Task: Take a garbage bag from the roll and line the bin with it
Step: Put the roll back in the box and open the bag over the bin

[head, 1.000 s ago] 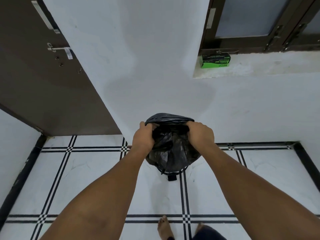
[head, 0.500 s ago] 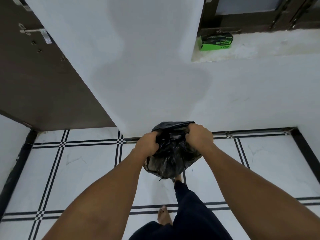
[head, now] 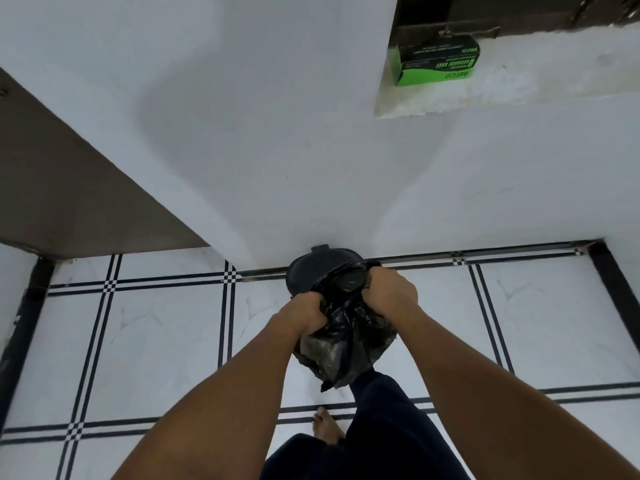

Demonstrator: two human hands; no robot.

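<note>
A white wall meets a white tiled floor crossed by black lines; a green box lies on the ledge at upper right. Just below the frame's centre, the black bin stands against the wall, its lid raised. The black garbage bag hangs crumpled over it, its long axis running down toward the lower edge. Both forearms reach up from the bottom. The left hand and right hand have fingers curled tight, gripping the bag's mouth on either side. What the bin holds cannot be seen.
</note>
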